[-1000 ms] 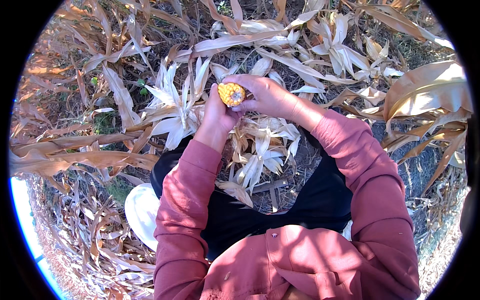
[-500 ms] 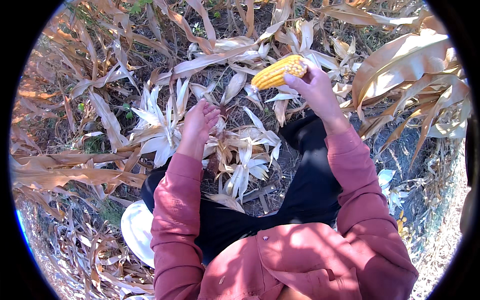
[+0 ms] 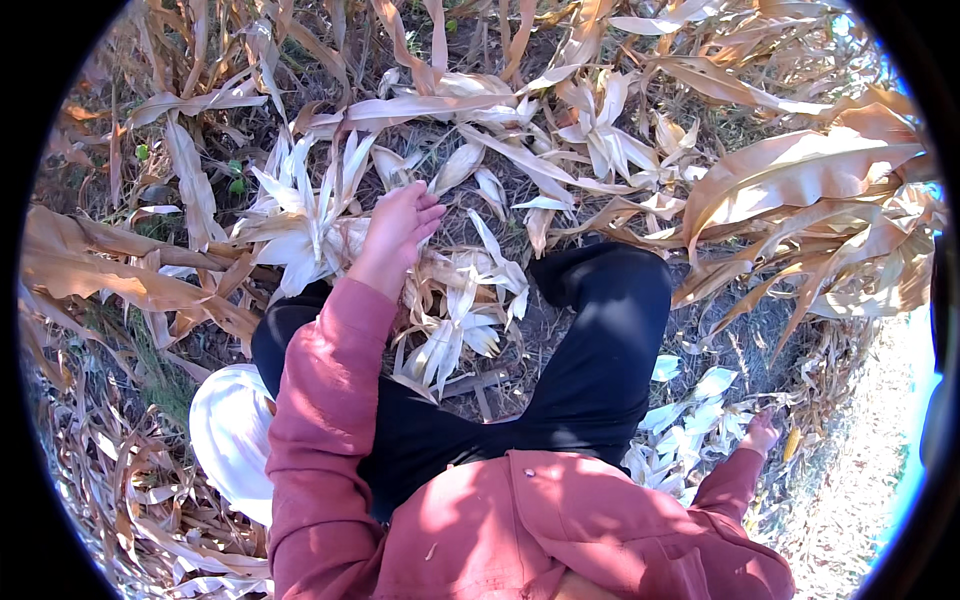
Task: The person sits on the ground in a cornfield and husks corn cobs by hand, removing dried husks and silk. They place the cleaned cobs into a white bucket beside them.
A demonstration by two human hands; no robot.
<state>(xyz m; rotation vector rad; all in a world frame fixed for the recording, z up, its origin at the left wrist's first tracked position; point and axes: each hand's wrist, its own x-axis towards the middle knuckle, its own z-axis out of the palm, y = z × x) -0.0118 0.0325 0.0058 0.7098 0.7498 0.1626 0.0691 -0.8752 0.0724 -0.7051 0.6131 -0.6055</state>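
My left hand (image 3: 402,225) hovers over the dry corn husks with its fingers loosely stretched and nothing in them. Just left of it fans a peeled-back pale husk (image 3: 310,220); another opened husk (image 3: 455,335) lies below, between my legs. Far out to the right and low, my right hand (image 3: 762,432) is small in view, its fingers apart and seemingly holding nothing. Close beside its fingertips a yellow corn cob (image 3: 791,443) rests on the ground. White husks (image 3: 690,430) lie between that hand and my leg.
Dry corn stalks and leaves (image 3: 160,270) crowd the left side and the far edge. Large curled brown leaves (image 3: 800,190) reach in from the right. A smooth white rounded thing (image 3: 230,435) sits by my left arm. My dark-trousered legs (image 3: 600,340) are bent on the ground.
My right hand has swung from the upper middle down to the far right and no longer holds the corn cob. My left hand has stayed nearly in place over the husks.
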